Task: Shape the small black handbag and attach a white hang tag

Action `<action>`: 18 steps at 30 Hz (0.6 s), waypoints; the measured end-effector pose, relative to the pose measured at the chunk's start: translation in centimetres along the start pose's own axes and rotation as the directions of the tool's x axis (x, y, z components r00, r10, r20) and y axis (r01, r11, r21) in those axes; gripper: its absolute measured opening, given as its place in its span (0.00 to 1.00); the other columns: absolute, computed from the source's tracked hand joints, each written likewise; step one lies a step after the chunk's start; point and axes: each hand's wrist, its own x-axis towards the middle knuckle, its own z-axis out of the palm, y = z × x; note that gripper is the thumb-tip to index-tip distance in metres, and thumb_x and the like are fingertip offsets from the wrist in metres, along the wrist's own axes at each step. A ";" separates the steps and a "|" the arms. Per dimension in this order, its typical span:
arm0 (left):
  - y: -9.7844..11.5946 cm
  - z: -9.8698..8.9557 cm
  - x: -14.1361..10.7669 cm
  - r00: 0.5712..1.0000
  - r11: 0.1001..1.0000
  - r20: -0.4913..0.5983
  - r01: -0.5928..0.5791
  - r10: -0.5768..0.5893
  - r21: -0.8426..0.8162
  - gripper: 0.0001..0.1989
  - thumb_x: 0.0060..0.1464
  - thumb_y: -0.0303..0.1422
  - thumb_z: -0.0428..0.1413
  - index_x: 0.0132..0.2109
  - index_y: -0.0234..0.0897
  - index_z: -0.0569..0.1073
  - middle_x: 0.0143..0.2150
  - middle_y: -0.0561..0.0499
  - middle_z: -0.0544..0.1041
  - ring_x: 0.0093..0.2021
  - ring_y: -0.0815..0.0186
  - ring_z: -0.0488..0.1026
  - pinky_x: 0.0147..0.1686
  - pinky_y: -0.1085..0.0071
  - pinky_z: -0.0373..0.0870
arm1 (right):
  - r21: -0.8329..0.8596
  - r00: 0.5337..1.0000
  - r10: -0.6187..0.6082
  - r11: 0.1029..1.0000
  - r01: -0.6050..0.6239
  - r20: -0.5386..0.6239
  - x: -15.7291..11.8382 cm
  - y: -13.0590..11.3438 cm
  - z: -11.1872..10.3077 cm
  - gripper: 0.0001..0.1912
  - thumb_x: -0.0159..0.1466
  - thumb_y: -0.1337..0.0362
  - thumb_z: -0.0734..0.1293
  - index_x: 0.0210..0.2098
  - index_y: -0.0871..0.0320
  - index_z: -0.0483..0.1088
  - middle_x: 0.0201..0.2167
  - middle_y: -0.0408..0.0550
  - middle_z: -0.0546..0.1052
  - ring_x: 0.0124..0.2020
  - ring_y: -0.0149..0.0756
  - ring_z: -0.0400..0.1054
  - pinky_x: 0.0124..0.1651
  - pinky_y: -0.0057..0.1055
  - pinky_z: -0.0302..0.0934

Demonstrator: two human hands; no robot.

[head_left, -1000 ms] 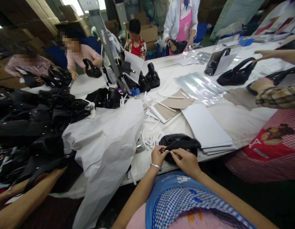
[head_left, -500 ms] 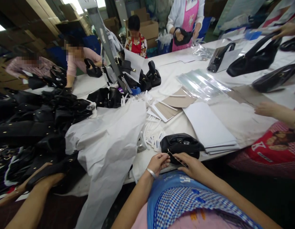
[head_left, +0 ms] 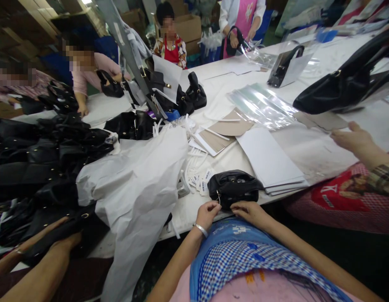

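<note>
A small black handbag (head_left: pixel 235 184) lies at the table's front edge, right before my body. My left hand (head_left: pixel 209 213) is at its near left corner, fingers pinched on a thin pale cord (head_left: pixel 219 199) that hangs by the bag's gold ring. My right hand (head_left: pixel 251 213) rests against the bag's near side, its fingers bent together; whatever they grip, if anything, is too small to make out. Beyond the bag's left end lie white barcode tags (head_left: pixel 201 183). A stack of white sheets (head_left: pixel 270 157) is at the bag's right.
Black bags are heaped (head_left: pixel 34 155) on the left, where a co-worker's arms reach in. White wrapping paper (head_left: pixel 134 180) drapes over the edge. Clear plastic sleeves (head_left: pixel 263 105) and brown card (head_left: pixel 218 140) lie farther back. Another person's hand (head_left: pixel 354 136) is at the right.
My right hand has drawn slightly away from my left, and the cord now hangs at the left hand. At the right, a co-worker's black bag has moved nearer.
</note>
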 end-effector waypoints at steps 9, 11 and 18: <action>-0.8 -1.1 -0.3 0.949 0.812 -0.085 -0.210 0.303 0.545 0.06 0.53 0.29 0.55 0.36 0.38 0.77 0.55 0.44 0.68 0.49 0.60 0.70 0.51 0.59 0.68 | 0.194 0.987 0.078 0.975 -0.105 0.139 2.9 1.8 5.4 0.38 0.58 0.62 0.63 0.65 0.63 0.47 0.26 0.42 0.75 0.24 0.32 0.70 0.32 0.30 0.66; -0.5 -1.1 -0.3 0.935 0.757 -0.034 -0.265 0.353 0.597 0.07 0.54 0.28 0.54 0.37 0.39 0.77 0.59 0.46 0.65 0.47 0.62 0.71 0.49 0.61 0.69 | 0.235 0.985 0.090 0.964 -0.124 0.150 3.6 1.8 6.2 0.43 0.58 0.64 0.63 0.67 0.60 0.38 0.23 0.38 0.73 0.22 0.30 0.68 0.30 0.29 0.65; -0.1 -1.7 1.0 0.930 0.664 0.035 -0.287 0.365 0.691 0.07 0.52 0.26 0.55 0.36 0.39 0.77 0.55 0.47 0.70 0.50 0.60 0.69 0.51 0.60 0.66 | 0.244 0.991 0.081 0.964 -0.105 0.104 5.0 1.4 7.3 0.39 0.55 0.63 0.66 0.64 0.58 0.51 0.23 0.37 0.71 0.23 0.29 0.65 0.29 0.27 0.62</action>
